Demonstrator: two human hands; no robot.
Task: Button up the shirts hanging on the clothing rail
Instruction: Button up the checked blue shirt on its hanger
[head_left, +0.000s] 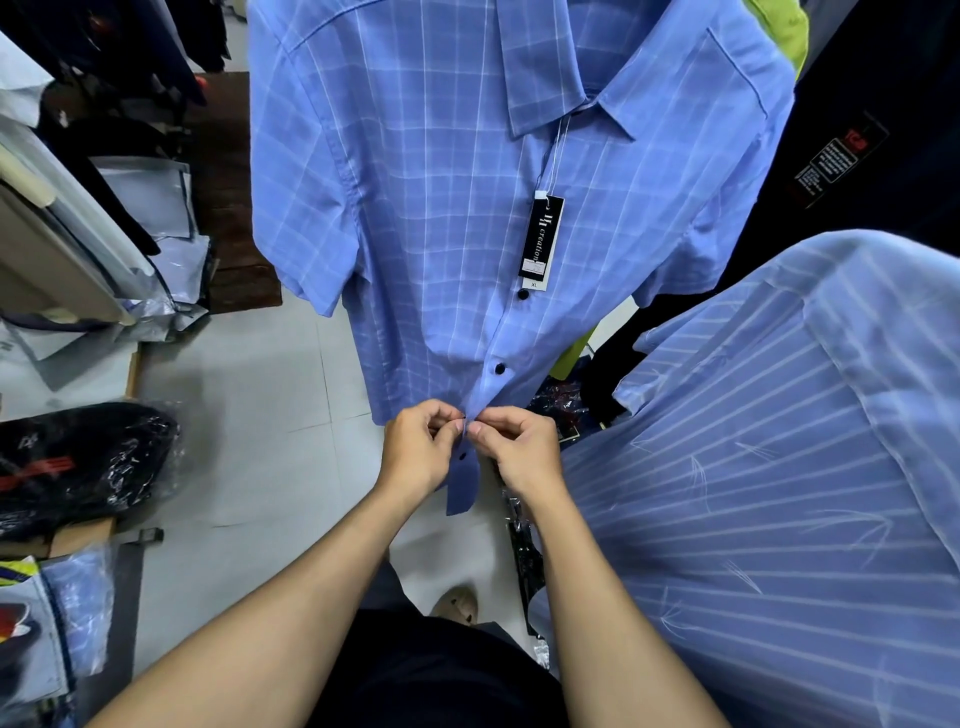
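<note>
Blue checked shirt (441, 208) hangs straight ahead of me, front facing, hang tag (540, 236) dangling off the collar. Both hands are down at the placket near the hem: left hand (415, 457) and right hand (519, 457) have fingers curled, thumb and forefinger tips pinching the two front edges together at one button position; the button itself is hidden under the fingertips, so I can't tell if it's through the hole. Two dark buttons (500, 368) above look fastened, one below (462, 456) sits on a loose-hanging tail. I judge the fabric thin, light and floppy: it won't hold shape, so grip the edge right beside the buttonhole and keep slight tension. Buttons are small and probably slick. A striped shirt (779, 441) hangs close on the right.
</note>
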